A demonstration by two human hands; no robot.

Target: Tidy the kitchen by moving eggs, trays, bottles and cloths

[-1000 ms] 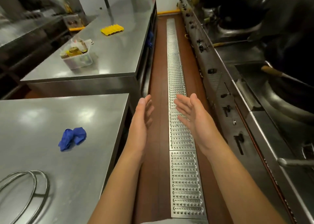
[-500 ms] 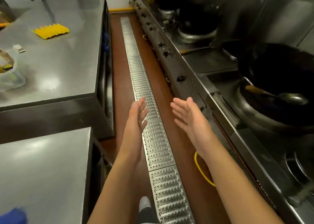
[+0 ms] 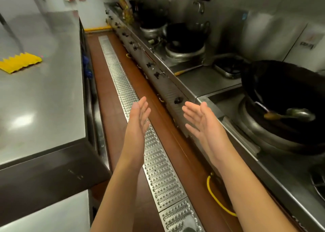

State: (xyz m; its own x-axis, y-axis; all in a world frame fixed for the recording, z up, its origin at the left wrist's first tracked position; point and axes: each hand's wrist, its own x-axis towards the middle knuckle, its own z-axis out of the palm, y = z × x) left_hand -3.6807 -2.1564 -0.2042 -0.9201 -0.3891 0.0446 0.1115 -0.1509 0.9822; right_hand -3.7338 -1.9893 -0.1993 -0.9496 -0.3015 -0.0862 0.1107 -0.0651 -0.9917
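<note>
Two hands are out in front over the kitchen aisle, and neither one is holding anything. Left hand (image 3: 139, 119) is turned edge-on with the fingers straight and together, hovering above the perforated metal floor grate (image 3: 158, 163). Right hand (image 3: 202, 124) is palm-up-ish, fingers spread and relaxed, sitting just in front of the stove range's front edge (image 3: 177, 91).

Only task item I can make out is the yellow egg tray (image 3: 20, 62), and it's well apart from both hands, far off to the left on the steel desk (image 3: 49, 99). It lies flat on the desk top, bright yellow with a zigzag ridged edge. Can't tell whether any eggs are on it.

Both forearms are bare and stretched forward from the bottom of the view, roughly parallel, with the grate and brown floor between them. On the right side there's a big black wok (image 3: 284, 98) on a burner with a metal ladle (image 3: 288, 113) resting inside it. A yellow hose (image 3: 213, 198) loops on the floor just beside the right forearm.
</note>
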